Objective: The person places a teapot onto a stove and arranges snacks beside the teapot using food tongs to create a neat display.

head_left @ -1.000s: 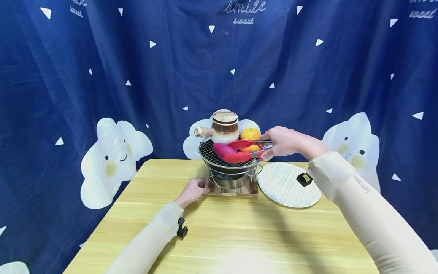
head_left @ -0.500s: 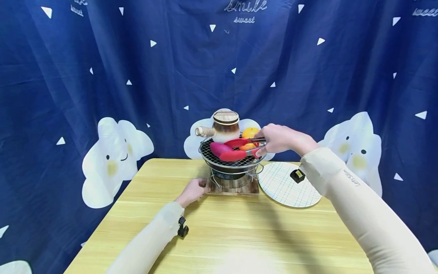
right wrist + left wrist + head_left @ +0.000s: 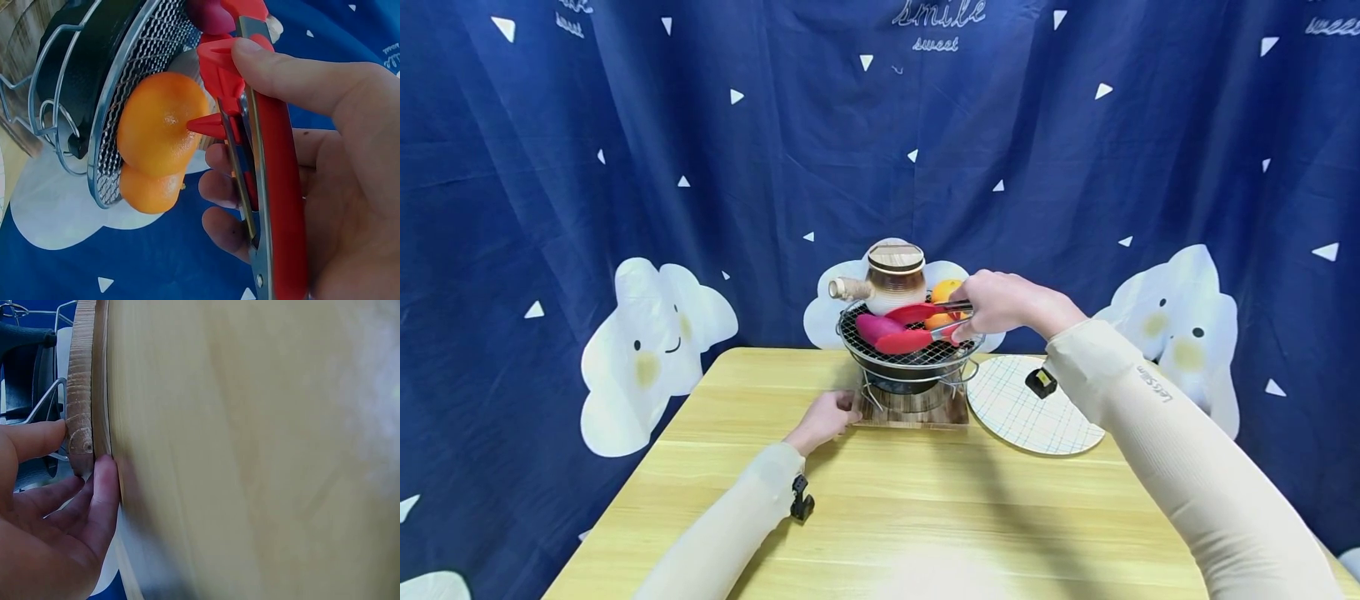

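Note:
My right hand (image 3: 1009,302) grips a pair of red-and-steel tongs (image 3: 910,341). Between the tong heads is a purple sweet potato (image 3: 871,326), low over the left side of the round wire grill (image 3: 942,353). Two oranges (image 3: 949,290) sit on the grill's right side; the right wrist view has the larger orange (image 3: 162,122) right beside a red point of the tongs. My left hand (image 3: 824,418) pinches the front left corner of the wooden board (image 3: 917,415) under the grill, thumb on top and fingers at its edge (image 3: 80,394).
A brown-and-white lidded pot (image 3: 897,290) with a side handle stands at the back of the grill. To the right lies a round checked board (image 3: 1037,417) on the wooden table (image 3: 865,500). A blue curtain (image 3: 820,125) hangs behind.
My right hand has moved left, carrying the tongs and sweet potato left and slightly down over the grill. The left hand stays at the board's corner.

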A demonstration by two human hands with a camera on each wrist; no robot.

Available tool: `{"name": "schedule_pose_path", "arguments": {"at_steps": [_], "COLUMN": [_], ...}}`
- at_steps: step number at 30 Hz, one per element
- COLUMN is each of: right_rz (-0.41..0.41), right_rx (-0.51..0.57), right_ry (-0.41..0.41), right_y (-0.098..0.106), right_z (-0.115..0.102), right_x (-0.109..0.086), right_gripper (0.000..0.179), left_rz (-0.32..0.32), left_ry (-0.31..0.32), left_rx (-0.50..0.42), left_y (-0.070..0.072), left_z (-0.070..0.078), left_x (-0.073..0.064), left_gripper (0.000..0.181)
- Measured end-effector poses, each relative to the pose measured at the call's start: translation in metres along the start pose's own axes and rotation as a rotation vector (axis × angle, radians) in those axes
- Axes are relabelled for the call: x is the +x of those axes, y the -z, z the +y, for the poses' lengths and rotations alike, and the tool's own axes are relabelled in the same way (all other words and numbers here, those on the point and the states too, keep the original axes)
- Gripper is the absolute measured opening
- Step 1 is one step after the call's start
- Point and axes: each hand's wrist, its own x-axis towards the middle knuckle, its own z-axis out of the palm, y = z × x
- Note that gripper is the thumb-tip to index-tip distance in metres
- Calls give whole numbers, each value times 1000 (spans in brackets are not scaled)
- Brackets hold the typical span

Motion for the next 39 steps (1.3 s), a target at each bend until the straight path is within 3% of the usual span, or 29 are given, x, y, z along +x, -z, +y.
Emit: {"name": "schedule_pose_path", "arguments": {"at_steps": [11,22,29,39], "right_rz": [-3,-4,-2,6], "right_rx": [-11,-2,3,14], "right_ry": [-16,-25,-32,-41], "right_y": [0,-1,-1,0], "right_z": [-5,-6,-7,-5], "right_x": [4,4,3,-2], "right_gripper": [60,55,64,56], "left_rz": [0,1,-1,-1], "left_ry": [-13,2,-5,9], "left_rx": [7,7,13,5], "left_y": [-1,-1,-1,-1], "left_z": [-3,-3,-3,-2], "left_x": [3,2,3,1], "left_gripper": [58,57,57,57]}}
